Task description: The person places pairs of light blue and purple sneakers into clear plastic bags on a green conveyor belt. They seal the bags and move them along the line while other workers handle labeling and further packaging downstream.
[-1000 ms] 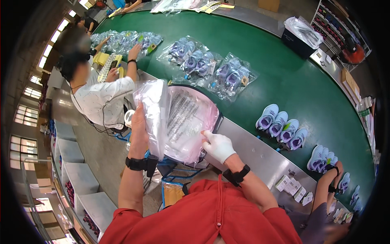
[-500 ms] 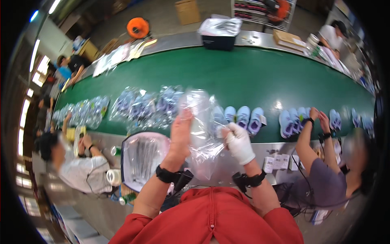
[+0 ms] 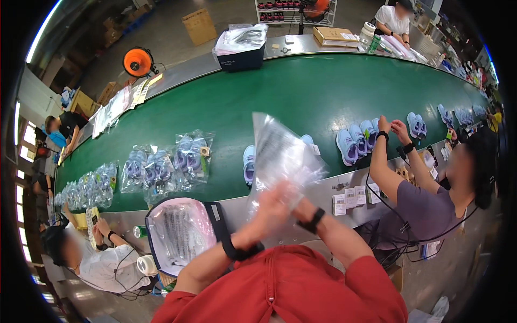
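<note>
A clear plastic bag (image 3: 277, 156) stands up from my hands above the belt's near edge. My left hand (image 3: 272, 209) is closed round the bag's lower part, its fingers partly blurred. Right beside it, my right hand (image 3: 293, 200) is blurred and mostly covered by the bag and the left hand, so its fingers do not show. Behind the bag, light-blue shoes stand on the belt; one shoe (image 3: 249, 164) shows at the bag's left and another shoe (image 3: 307, 140) peeks out at its right.
Bagged shoes (image 3: 156, 164) lie along the green belt (image 3: 226, 107) to the left. An open bin of plastic bags (image 3: 207, 209) stands at the near edge. Co-workers sit on both sides; the right one's hands (image 3: 390, 129) are over more shoes. Small boxes (image 3: 355, 198) line the metal ledge.
My hands have come together lower down, and the bag now rises flat and tilted above them. The whole view has turned, shifting the belt's contents leftward.
</note>
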`<state>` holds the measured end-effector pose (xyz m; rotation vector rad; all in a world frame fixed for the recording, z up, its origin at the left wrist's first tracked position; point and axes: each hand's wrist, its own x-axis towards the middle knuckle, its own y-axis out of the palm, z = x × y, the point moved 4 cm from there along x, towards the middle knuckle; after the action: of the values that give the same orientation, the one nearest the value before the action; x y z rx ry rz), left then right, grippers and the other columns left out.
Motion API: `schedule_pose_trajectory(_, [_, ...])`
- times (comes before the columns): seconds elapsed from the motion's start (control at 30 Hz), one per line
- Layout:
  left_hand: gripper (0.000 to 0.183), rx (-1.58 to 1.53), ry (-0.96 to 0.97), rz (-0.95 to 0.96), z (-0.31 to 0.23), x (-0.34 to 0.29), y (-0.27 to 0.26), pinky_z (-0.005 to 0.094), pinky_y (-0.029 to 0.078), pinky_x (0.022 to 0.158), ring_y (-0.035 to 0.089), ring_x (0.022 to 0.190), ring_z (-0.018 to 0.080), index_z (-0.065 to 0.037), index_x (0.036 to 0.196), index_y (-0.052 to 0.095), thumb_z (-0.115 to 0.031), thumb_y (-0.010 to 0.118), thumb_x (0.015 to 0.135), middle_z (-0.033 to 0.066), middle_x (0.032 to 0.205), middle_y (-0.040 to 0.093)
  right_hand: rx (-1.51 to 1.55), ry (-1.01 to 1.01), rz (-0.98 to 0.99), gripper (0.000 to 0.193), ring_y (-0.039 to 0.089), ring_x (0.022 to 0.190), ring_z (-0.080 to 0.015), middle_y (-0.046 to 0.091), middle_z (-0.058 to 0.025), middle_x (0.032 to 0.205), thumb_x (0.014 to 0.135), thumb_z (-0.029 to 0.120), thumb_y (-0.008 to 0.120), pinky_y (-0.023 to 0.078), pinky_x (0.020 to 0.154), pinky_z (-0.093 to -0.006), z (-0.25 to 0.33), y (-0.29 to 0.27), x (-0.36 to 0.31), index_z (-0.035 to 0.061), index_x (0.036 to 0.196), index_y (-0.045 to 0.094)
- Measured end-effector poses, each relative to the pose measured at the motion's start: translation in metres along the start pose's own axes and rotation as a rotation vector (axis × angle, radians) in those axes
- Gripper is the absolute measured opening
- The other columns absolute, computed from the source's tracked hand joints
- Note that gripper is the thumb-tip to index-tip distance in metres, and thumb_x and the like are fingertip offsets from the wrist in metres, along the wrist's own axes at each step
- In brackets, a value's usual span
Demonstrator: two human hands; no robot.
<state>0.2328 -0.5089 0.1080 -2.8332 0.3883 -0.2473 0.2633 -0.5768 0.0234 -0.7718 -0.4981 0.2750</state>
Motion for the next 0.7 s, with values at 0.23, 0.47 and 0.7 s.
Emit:
schedule_pose_trajectory(0.23, [0.027,0.215,0.083,0.176,-0.003,-0.033,-0.052,0.0384,0.049,0.06,0.063,0.069,0.0325,-0.007,0.104,0.062,-0.004,0.057,0.078,0.017,0.081,0.065,-0.197,0.011,0.221,0.02,0.062,0.084,-0.0298,0.063,-0.0144,0.087,0.077,0.022,0.06,0.048,0.076,-0.0413,-0.024,0.019,0.035,0.008,0.09,0.066])
schedule_pose_trajectory(0.47, [0.021,0.501,-0.091,-0.576,0.053,0.009,-0.169,0.0268,0.029,0.046,0.033,0.053,0.0073,-0.002,0.071,0.051,-0.011,0.062,0.086,0.0002,0.055,0.04,0.013,-0.089,0.375,0.02,0.062,0.07,-0.0293,0.062,-0.0113,0.081,0.078,0.023,0.059,0.05,0.06,-0.0406,0.079,0.061,0.055,0.0096,0.092,0.065])
schedule_pose_trajectory(0.7, [0.01,0.276,-0.104,-0.647,0.058,0.033,-0.206,0.019,0.033,0.058,0.039,0.066,0.0035,0.002,0.083,0.058,-0.006,0.06,0.088,-0.0053,0.069,0.049,0.125,0.228,-0.135,0.026,0.06,0.074,-0.0286,0.059,-0.0097,0.082,0.079,0.031,0.064,0.049,0.064,-0.0376,-0.013,-0.003,0.061,0.0103,0.095,0.062])
